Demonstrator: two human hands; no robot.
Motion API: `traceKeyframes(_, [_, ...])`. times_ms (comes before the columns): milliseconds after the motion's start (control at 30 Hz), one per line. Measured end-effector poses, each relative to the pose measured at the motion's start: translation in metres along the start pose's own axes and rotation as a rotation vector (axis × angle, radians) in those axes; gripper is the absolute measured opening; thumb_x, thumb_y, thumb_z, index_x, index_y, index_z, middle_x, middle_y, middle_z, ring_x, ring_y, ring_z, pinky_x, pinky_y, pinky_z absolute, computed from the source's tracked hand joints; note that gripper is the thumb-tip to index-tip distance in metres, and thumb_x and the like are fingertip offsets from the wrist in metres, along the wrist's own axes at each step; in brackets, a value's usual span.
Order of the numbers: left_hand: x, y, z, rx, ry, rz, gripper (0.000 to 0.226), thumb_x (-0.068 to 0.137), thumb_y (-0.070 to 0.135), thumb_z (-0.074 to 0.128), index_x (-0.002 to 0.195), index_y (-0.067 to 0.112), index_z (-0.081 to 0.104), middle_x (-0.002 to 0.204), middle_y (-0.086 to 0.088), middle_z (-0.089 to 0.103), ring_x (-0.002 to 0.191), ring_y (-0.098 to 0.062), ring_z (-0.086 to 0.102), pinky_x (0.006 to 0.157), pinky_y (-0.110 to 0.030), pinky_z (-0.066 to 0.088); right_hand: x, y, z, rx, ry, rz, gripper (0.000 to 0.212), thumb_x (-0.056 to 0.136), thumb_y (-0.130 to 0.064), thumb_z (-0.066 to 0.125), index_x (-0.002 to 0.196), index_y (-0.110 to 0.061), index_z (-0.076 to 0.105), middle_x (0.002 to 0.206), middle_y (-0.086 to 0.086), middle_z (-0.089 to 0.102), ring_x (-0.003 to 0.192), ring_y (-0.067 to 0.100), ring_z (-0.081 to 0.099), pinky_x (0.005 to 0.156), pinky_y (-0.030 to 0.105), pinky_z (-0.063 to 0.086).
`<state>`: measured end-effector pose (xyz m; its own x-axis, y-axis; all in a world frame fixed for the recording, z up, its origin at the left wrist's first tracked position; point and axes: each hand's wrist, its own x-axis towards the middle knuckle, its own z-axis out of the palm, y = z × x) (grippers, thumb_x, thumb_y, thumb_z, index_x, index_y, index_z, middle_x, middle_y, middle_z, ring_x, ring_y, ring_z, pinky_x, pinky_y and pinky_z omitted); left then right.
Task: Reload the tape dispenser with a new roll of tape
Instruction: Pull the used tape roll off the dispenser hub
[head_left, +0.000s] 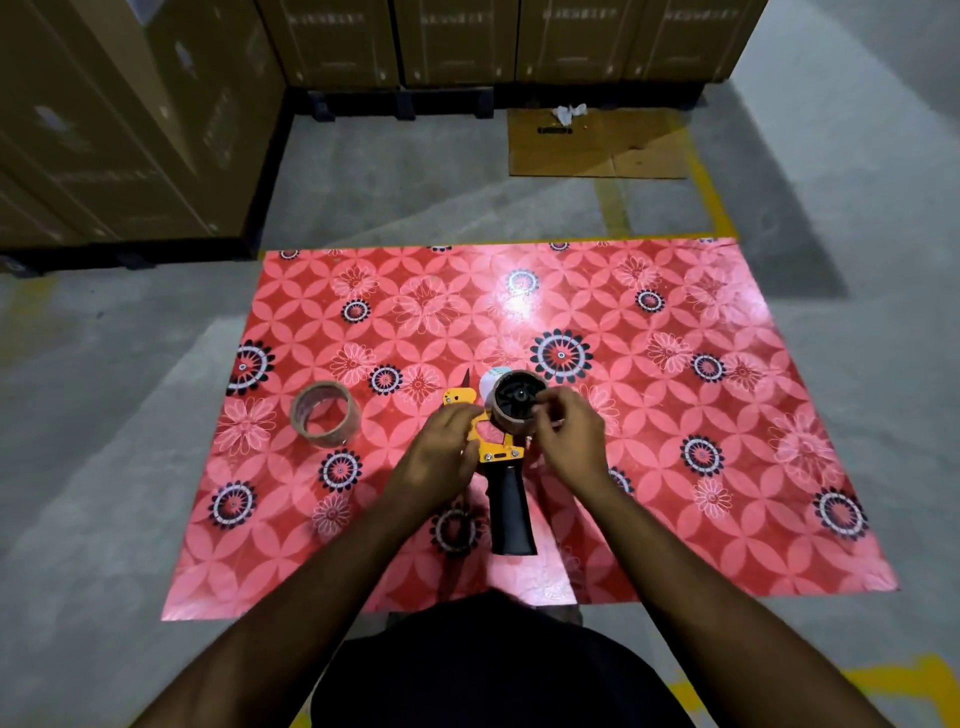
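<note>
I'm looking down at the yellow metal tape dispenser with its black pistol-grip handle (498, 457), lying on the glossy red flower-patterned sheet (675, 415) with the handle pointing back toward me. My left hand (441, 452) curls against the yellow frame on its left side, bracing it; whether the fingers close right around the plate I cannot tell. My right hand (569, 434) has its fingertips pinched together at the rim of the brown ring (514, 410) sitting on the dispenser's black spoked hub. I judge that ring to be a nearly spent core, light and stiff cardboard, best gripped across its edge and drawn straight off. Left of the dispenser, well apart on the sheet, lies the fresh roll of clear brownish tape (325, 414), lying flat, hole upward. I expect it to be firm, moderately heavy, slick on its outer face and tacky at any loose end, so I'd take it by the sides. The toothed blade end looks sharp; fingers away. No brand or writing is readable anywhere; the stacked cardboard cartons (332, 41) beyond are too blurred.
</note>
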<state>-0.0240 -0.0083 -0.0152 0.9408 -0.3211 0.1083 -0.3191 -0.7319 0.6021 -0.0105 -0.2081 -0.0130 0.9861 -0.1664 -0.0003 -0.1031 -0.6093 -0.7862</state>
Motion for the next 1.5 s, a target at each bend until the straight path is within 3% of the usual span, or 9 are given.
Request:
traceKeyframes(100, [0.038,0.013,-0.007,-0.098,-0.033,-0.146,0.039,0.093,0.010,0.054,0.131,0.006,0.056,0.124,-0.013,0.060,0.110,-0.025,0.059,0.095,-0.032,0.045,0.028,0.006,-0.003,-0.009,0.022,0.163,0.018,0.093,-0.017,0.065,0.108,-0.008,0.068,0.104,0.010,0.070,0.097,0.029,0.066,0.082,0.034,0.050])
traceKeyframes(267, [0.095,0.018,-0.003,0.007,-0.165,-0.243,0.041,0.093,0.006,0.052,0.134,0.005,0.056,0.131,-0.018,0.061,0.120,-0.033,0.057,0.099,-0.038,0.048,0.058,0.002,-0.006,-0.112,-0.242,0.232,0.032,0.094,-0.022,0.066,0.121,-0.004,0.067,0.120,0.014,0.071,0.110,0.030,0.065,0.088,0.028,0.045])
traceKeyframes(467, [0.125,0.017,0.016,0.114,-0.263,-0.406,0.019,0.088,0.009,0.055,0.098,0.001,0.069,0.100,-0.022,0.070,0.091,-0.035,0.068,0.071,-0.037,0.055,0.073,-0.001,-0.004,-0.216,-0.341,0.250,0.024,0.092,-0.019,0.066,0.111,-0.006,0.074,0.109,0.015,0.075,0.103,0.029,0.068,0.074,0.026,0.041])
traceKeyframes(567, [0.132,0.016,0.020,0.124,-0.285,-0.449,0.017,0.086,0.010,0.057,0.095,0.000,0.068,0.097,-0.022,0.069,0.086,-0.035,0.068,0.067,-0.036,0.055,0.079,-0.004,-0.002,-0.244,-0.370,0.287,0.020,0.086,-0.015,0.067,0.100,-0.006,0.078,0.099,0.016,0.076,0.095,0.029,0.069,0.067,0.025,0.039])
traceKeyframes(767, [0.134,0.015,0.028,0.144,-0.242,-0.430,0.010,0.084,0.005,0.056,0.082,0.002,0.065,0.089,-0.020,0.069,0.081,-0.037,0.068,0.067,-0.040,0.058,0.087,-0.008,0.006,-0.319,-0.320,0.363,0.010,0.079,-0.010,0.067,0.083,-0.004,0.073,0.077,0.015,0.068,0.084,0.031,0.069,0.061,0.027,0.042])
traceKeyframes(1067, [0.131,0.016,0.024,0.139,-0.148,-0.427,0.011,0.074,0.000,0.058,0.066,0.006,0.055,0.076,-0.022,0.066,0.074,-0.039,0.065,0.062,-0.043,0.056,0.089,-0.022,0.014,-0.420,-0.213,0.374,0.017,0.081,-0.004,0.066,0.097,-0.002,0.070,0.100,0.020,0.072,0.097,0.034,0.070,0.065,0.032,0.050])
traceKeyframes(1300, [0.124,0.003,0.013,-0.073,-0.140,-0.378,0.012,0.069,0.014,0.077,0.076,0.011,0.068,0.072,-0.006,0.068,0.071,-0.024,0.067,0.059,-0.030,0.053,0.084,-0.011,0.001,-0.288,-0.224,0.285,0.014,0.078,-0.018,0.075,0.087,-0.008,0.075,0.082,0.011,0.072,0.082,0.027,0.069,0.061,0.026,0.044])
traceKeyframes(1400, [0.111,-0.005,-0.001,-0.209,-0.307,-0.294,0.056,0.067,0.030,0.083,0.118,0.017,0.064,0.100,-0.003,0.072,0.090,-0.017,0.068,0.078,-0.027,0.054,0.079,0.012,-0.012,-0.043,-0.364,0.252,0.034,0.082,-0.035,0.078,0.110,-0.016,0.073,0.096,0.000,0.073,0.091,0.017,0.068,0.072,0.023,0.049])
traceKeyframes(1500, [0.096,-0.014,-0.004,-0.275,-0.387,-0.263,0.089,0.062,0.033,0.087,0.139,0.025,0.045,0.123,-0.003,0.066,0.109,-0.017,0.064,0.094,-0.030,0.053,0.065,0.034,-0.024,0.218,-0.477,0.177,0.068,0.070,-0.039,0.088,0.130,-0.028,0.058,0.122,-0.001,0.069,0.108,0.014,0.068,0.092,0.038,0.058])
